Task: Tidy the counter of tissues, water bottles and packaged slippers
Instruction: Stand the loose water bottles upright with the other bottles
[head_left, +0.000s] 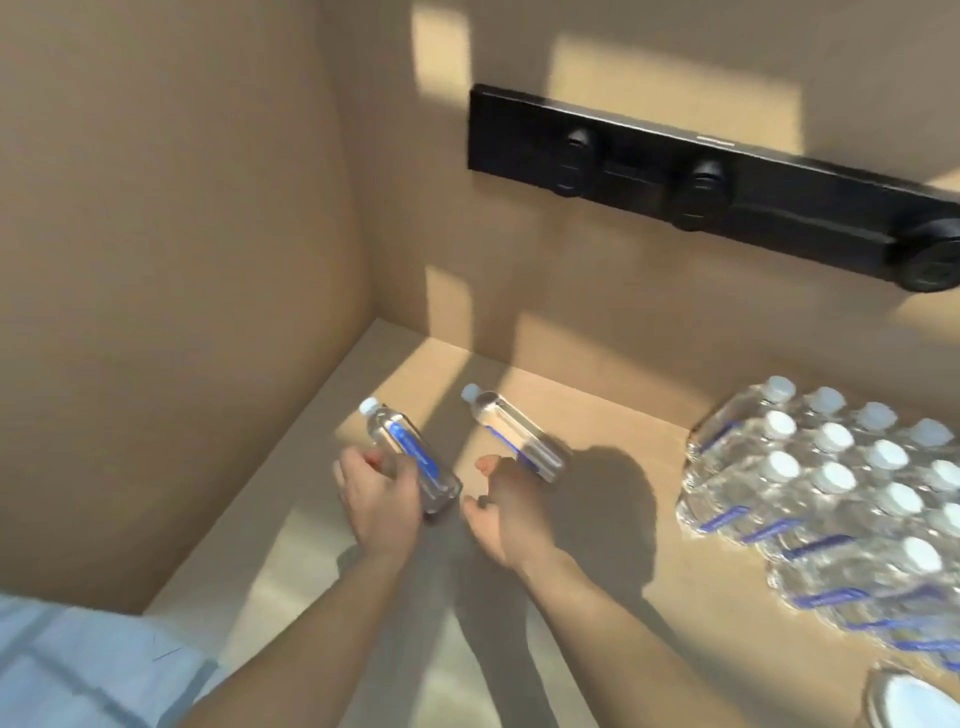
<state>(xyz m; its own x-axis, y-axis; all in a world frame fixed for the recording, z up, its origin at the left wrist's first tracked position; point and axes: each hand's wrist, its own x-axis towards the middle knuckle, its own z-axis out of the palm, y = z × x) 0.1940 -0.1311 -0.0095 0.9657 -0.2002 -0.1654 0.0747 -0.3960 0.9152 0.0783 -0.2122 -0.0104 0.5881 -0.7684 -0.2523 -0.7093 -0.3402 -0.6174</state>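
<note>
Two clear water bottles with white caps and blue labels stand near the counter's back left corner. My left hand (376, 493) is wrapped around the left bottle (410, 457) at its lower half. The right bottle (511, 428) stands a little farther back, and my right hand (501, 506) is just in front of its base with the fingers spread and nothing in it; I cannot tell if it touches the bottle. A shrink-wrapped pack of several water bottles (831, 499) lies at the right. No tissues or slippers are in view.
The beige counter (291, 561) meets beige walls at the left and back. A black socket strip (701, 187) with plugs is mounted on the back wall. A round white and metal object (904, 701) shows at the bottom right. A light blue sleeve (78, 670) fills the bottom left.
</note>
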